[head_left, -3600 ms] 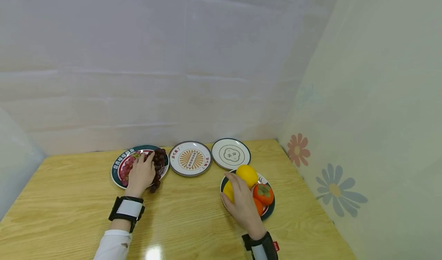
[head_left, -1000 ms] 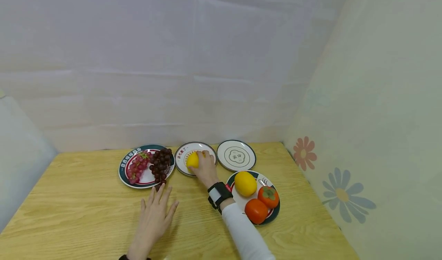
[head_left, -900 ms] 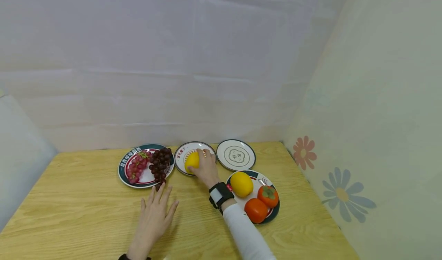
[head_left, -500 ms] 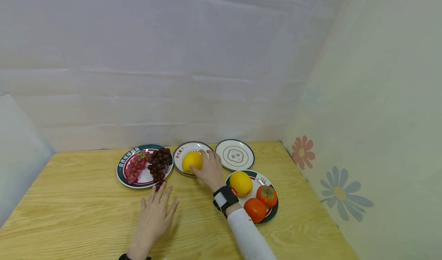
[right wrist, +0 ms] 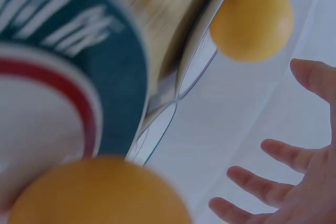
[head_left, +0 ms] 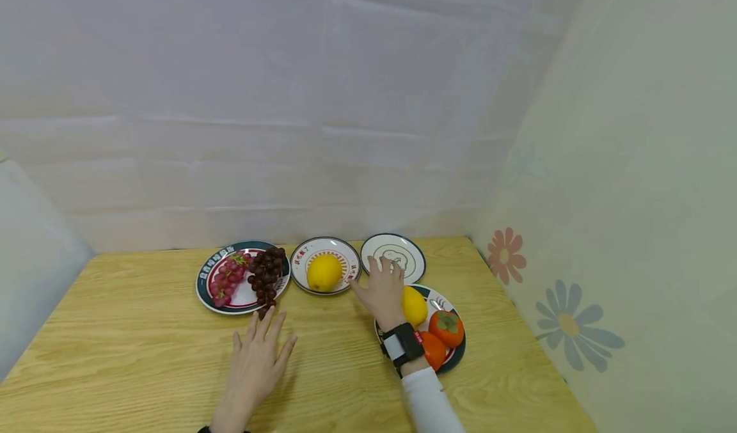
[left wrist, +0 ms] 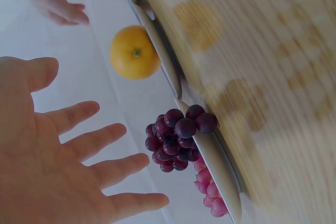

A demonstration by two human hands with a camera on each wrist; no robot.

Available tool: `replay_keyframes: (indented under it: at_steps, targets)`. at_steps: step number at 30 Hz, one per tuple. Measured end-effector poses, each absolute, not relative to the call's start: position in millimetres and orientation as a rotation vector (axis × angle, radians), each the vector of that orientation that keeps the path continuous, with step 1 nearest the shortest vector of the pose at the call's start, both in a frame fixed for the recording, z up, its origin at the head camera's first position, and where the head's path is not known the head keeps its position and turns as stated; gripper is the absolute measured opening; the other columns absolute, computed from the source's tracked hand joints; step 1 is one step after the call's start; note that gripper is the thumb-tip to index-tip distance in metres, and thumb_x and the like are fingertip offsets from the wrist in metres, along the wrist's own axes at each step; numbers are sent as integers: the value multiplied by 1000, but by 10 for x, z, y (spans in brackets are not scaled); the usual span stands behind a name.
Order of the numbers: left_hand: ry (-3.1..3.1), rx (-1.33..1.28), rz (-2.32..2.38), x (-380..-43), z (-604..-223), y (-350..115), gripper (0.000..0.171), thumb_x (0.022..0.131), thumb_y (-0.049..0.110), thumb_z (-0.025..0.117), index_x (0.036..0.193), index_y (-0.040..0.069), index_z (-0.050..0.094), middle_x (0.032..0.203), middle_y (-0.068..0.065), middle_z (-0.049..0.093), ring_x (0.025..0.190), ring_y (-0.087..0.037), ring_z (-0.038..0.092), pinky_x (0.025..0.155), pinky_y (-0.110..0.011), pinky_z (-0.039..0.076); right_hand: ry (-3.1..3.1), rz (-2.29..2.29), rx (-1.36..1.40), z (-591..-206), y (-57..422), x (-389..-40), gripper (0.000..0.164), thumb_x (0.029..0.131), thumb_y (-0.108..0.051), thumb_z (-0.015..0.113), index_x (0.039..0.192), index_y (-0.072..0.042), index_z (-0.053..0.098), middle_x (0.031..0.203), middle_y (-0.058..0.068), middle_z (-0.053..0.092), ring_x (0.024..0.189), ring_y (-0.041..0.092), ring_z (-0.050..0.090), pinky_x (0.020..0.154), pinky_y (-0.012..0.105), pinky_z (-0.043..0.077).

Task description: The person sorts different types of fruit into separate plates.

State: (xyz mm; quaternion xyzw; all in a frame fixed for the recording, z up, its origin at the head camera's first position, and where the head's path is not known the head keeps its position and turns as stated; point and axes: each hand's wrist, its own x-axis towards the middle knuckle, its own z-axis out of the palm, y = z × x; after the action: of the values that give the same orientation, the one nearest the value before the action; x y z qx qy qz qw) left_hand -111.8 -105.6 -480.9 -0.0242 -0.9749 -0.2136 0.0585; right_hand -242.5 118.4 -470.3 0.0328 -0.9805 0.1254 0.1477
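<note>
I note: grape plate (head_left: 203, 286), dk grn rim; pink grapes (head_left: 229, 278); dk purple grapes (head_left: 267, 273); ctr plate (head_left: 308, 252) wht, orange sunburst; its fruit (head_left: 324, 273) yellow; my R sleeve (head_left: 428, 401) wht.

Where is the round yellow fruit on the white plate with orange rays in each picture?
Head: the round yellow fruit is below centre, slightly left.
Left wrist: upper left of centre.
Right wrist: upper right; the blurred yellow fruit at the bottom is another.
Shared landmark: the dark purple grape bunch, only partly visible at the right wrist picture's top edge.
</note>
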Motion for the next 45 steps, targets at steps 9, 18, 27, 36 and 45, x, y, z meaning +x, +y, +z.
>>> replay_keyframes:
  at_steps: [9, 18, 27, 36, 45]
  targets:
    - [-2889, -87, -646, -1098, -4824, -1058, 52, 97, 39, 51, 139, 9, 48, 148, -19, 42, 137, -47, 33, 100, -78, 22, -2918, 332, -52, -4678, 1529, -2237, 62, 79, -40, 73, 131, -12, 54, 131, 23, 50, 120, 48, 45, 100, 58, 39]
    - [-2930, -84, -661, -1095, -4794, -1066, 53, 98, 41, 48, 141, 11, 46, 150, -18, 39, 138, -47, 31, 101, -78, 21, -3066, 260, -87, -4617, 1611, -2046, 66, 70, -26, 83, 127, -9, 55, 119, 26, 53, 102, 46, 54, 72, 53, 53]
    - [-2915, -92, -657, -1085, -4795, -1076, 54, 98, 43, 47, 141, 11, 46, 149, -17, 40, 138, -47, 32, 100, -77, 22, -3089, 277, -108, -4637, 1652, -2063, 63, 68, -11, 81, 125, -8, 53, 115, 27, 51, 87, 46, 57, 63, 51, 54]
    - [-2896, -95, -660, -1083, -4810, -1071, 53, 98, 41, 49, 140, 10, 47, 149, -16, 41, 138, -46, 33, 100, -78, 22, -3094, 328, -70, -4600, 1612, -2088, 65, 64, -17, 85, 122, -10, 55, 112, 25, 53, 90, 44, 55, 65, 51, 53]
    - [-2888, -95, -649, -1071, -4805, -1072, 51, 97, 39, 50, 139, 9, 49, 147, -17, 43, 136, -47, 35, 99, -77, 24, -3045, 440, 30, -4462, 1334, -2136, 72, 65, -27, 83, 129, -17, 52, 120, 20, 50, 88, 36, 53, 65, 45, 51]
